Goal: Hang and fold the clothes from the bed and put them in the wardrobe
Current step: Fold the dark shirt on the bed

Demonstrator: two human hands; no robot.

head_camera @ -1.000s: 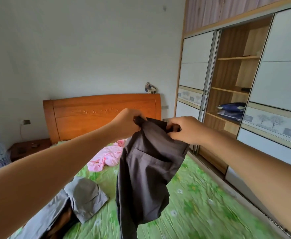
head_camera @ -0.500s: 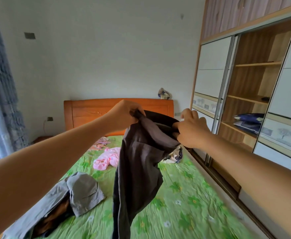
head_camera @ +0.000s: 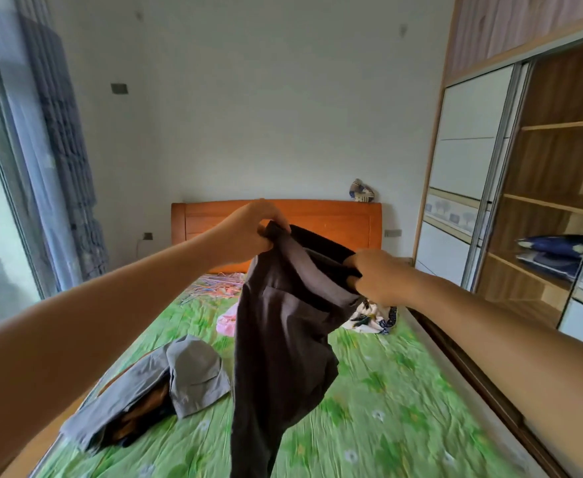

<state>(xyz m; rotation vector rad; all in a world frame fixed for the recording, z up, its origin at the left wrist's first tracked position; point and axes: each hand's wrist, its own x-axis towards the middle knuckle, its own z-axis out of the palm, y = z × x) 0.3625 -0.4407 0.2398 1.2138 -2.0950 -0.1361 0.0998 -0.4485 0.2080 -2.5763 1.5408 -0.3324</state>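
**Grip on dark trousers [head_camera: 283, 339] above the bed [head_camera: 404, 408]**

Our left hand [head_camera: 248, 232] pinches one end of the waistband, fingers curled round the cloth. Our right hand [head_camera: 376, 277] grips the other end, a little lower. The hands are apart, with the waistband slung between them. The dark trousers hang from both, their legs running down out of view over the green flowered sheet. On the bed to the left lies a rumpled grey garment [head_camera: 193, 374]. Further back we see a pink garment [head_camera: 226, 322], a white patterned garment [head_camera: 373, 320] and loose hangers [head_camera: 210, 288] near the headboard [head_camera: 324, 215]. At right the wardrobe [head_camera: 559, 167] stands open, blue bedding [head_camera: 552, 253] on a shelf.
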